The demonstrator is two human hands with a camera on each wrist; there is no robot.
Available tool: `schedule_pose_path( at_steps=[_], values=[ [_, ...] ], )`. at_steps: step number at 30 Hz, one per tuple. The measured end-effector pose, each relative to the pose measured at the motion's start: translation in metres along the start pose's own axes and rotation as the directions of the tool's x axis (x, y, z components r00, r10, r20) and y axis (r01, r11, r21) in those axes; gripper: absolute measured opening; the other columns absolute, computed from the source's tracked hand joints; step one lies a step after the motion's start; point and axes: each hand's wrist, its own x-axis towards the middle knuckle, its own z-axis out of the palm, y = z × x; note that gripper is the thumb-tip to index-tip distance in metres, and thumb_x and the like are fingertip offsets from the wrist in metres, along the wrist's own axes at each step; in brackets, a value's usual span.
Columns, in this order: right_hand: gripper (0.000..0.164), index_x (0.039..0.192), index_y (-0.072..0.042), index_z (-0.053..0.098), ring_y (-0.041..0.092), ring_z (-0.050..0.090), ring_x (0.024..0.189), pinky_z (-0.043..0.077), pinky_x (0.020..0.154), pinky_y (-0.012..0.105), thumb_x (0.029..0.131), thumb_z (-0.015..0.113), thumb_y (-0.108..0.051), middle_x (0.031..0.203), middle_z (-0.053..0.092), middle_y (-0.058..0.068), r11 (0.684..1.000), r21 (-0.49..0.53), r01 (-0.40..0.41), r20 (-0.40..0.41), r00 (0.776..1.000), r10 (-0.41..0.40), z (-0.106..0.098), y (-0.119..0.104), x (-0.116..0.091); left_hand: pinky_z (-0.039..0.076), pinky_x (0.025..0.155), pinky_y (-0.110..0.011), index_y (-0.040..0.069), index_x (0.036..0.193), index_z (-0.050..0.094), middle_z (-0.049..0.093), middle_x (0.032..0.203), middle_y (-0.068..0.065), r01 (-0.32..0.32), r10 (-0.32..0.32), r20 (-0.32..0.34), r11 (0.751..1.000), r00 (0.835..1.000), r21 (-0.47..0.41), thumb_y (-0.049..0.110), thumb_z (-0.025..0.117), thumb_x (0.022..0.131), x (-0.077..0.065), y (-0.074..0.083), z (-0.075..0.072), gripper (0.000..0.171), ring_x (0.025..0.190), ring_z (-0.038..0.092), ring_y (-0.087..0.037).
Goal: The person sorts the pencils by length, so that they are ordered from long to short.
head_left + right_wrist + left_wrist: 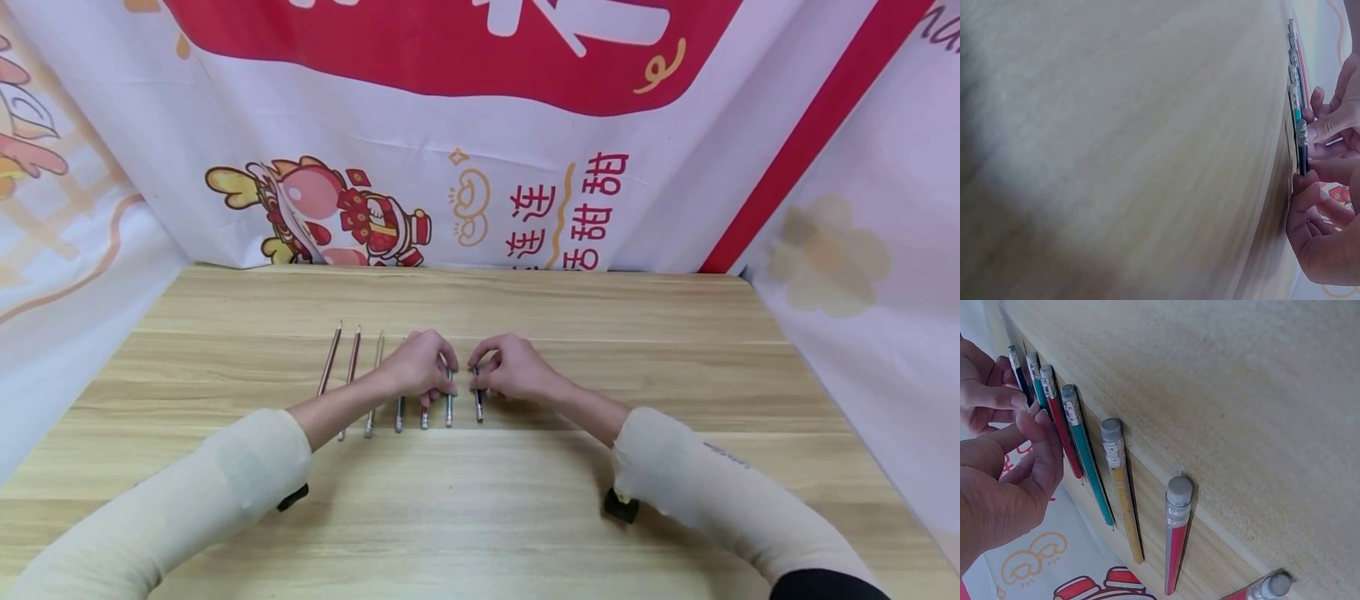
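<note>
My left hand (pixel 422 364) pinches a teal pencil (pixel 449 410) by its upper part, the eraser end pointing toward me. Just to the right, the thumb and fingers of my right hand (pixel 513 367) hold a dark pencil (pixel 479 408), also eraser end toward me. A small gap separates these two pencils. Left of them lie a red pencil (pixel 1063 425), another teal pencil (pixel 1088 462) and a yellow pencil (pixel 1125 506), side by side. Farther left are two more reddish pencils (pixel 329 360). My left hand and forearm cover parts of the row in the head view.
The wooden table (pixel 450 517) spreads around the row. Behind it hangs a white and red printed cloth (pixel 420 117), with more printed cloth (pixel 847 275) at the sides. Dark small objects (pixel 621 506) show beneath the sleeves at both wrists.
</note>
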Motion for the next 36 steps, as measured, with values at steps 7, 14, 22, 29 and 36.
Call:
schedule_pose_path(
  at_steps=[7, 14, 22, 29, 36],
  values=[
    [0.021, 0.109, 0.002, 0.070, 0.013, 0.053, 0.047, 0.043, 0.039, 0.018, 0.089, 0.078, 0.000, 0.064, 0.067, 0.011, 1.000, -0.015, 0.008, 0.001, 1.000, -0.008, 0.0037, -0.0007, 0.0016, 0.060, 0.044, -0.028, -0.009, 0.107, 0.070, 0.071, 0.070, -0.013, -0.011, 0.011, 0.007, 1.000, 1.000, 0.007, -0.007, 0.080, 0.084, 0.0003, 0.0002, -0.0008, 0.025, 0.045, 0.060, -0.014],
    [0.022, 0.109, 0.001, 0.071, 0.013, 0.053, 0.047, 0.043, 0.039, 0.018, 0.089, 0.079, -0.001, 0.063, 0.066, 0.010, 0.999, -0.042, 0.023, -0.005, 1.000, -0.023, 0.0060, -0.0004, 0.0023, 0.060, 0.044, -0.029, -0.009, 0.107, 0.070, 0.071, 0.070, -0.014, -0.016, 0.016, 0.007, 1.000, 1.000, 0.006, -0.007, 0.080, 0.084, -0.0007, 0.0001, -0.0012, 0.025, 0.044, 0.059, -0.013],
    [0.021, 0.108, 0.001, 0.072, 0.013, 0.056, 0.049, 0.045, 0.040, 0.019, 0.088, 0.079, -0.002, 0.067, 0.069, 0.008, 0.996, -0.072, 0.051, -0.004, 0.999, -0.052, 0.0069, 0.0010, 0.0030, 0.061, 0.044, -0.030, -0.009, 0.104, 0.070, 0.070, 0.069, -0.015, -0.021, 0.021, 0.013, 1.000, 1.000, -0.001, -0.007, 0.081, 0.084, -0.0017, 0.0006, -0.0015, 0.023, 0.043, 0.059, -0.013],
    [0.021, 0.108, 0.001, 0.073, 0.013, 0.056, 0.049, 0.045, 0.040, 0.020, 0.088, 0.079, -0.002, 0.067, 0.069, 0.008, 0.996, -0.065, 0.053, -0.004, 0.999, -0.054, 0.0064, 0.0007, 0.0019, 0.062, 0.045, -0.031, -0.009, 0.107, 0.069, 0.070, 0.070, -0.015, -0.016, 0.016, 0.020, 1.000, 1.000, 0.000, -0.007, 0.080, 0.085, -0.0015, 0.0006, -0.0023, 0.025, 0.044, 0.059, -0.014],
    [0.020, 0.108, 0.000, 0.073, 0.012, 0.055, 0.050, 0.044, 0.041, 0.018, 0.089, 0.079, -0.002, 0.067, 0.068, 0.006, 0.996, -0.075, 0.044, 0.008, 0.999, -0.044, 0.0063, 0.0004, 0.0011, 0.062, 0.045, -0.031, -0.009, 0.107, 0.069, 0.070, 0.070, -0.015, -0.015, 0.015, 0.019, 1.000, 1.000, -0.004, -0.008, 0.079, 0.085, -0.0016, 0.0004, -0.0014, 0.025, 0.044, 0.059, -0.014]
  ],
)
